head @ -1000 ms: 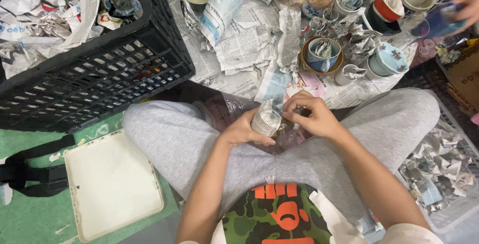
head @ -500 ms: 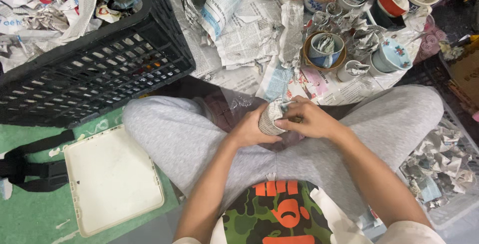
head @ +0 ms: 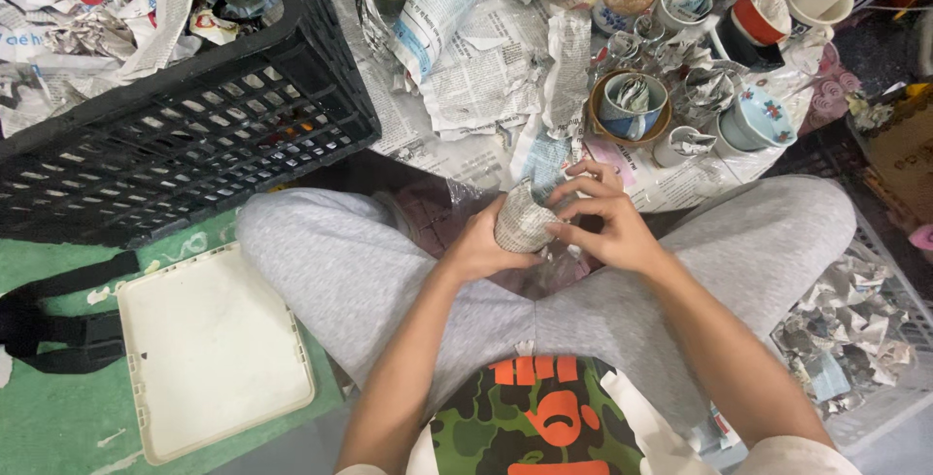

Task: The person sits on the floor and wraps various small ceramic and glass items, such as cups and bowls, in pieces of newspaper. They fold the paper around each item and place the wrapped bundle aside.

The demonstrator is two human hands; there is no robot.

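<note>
Sitting cross-legged, the person is cupping a newspaper-wrapped bundle (head: pixel 523 222), probably a small cup, in the left hand (head: pixel 478 247) above the lap while the right hand (head: pixel 604 227), fingers closed on the paper, is pressing the wrapping snug, cups (head: pixel 632 104) waiting ahead.

newspaper-wrapped cup (head: pixel 523 222) now fully covered; right hand (head: pixel 603 227) shifted onto its side

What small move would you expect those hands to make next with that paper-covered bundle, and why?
Probably tucking the loose newspaper edge in: the left hand cups the newspaper-wrapped item while the right hand pinches paper at its top, so the wrap looks unfinished.
</note>
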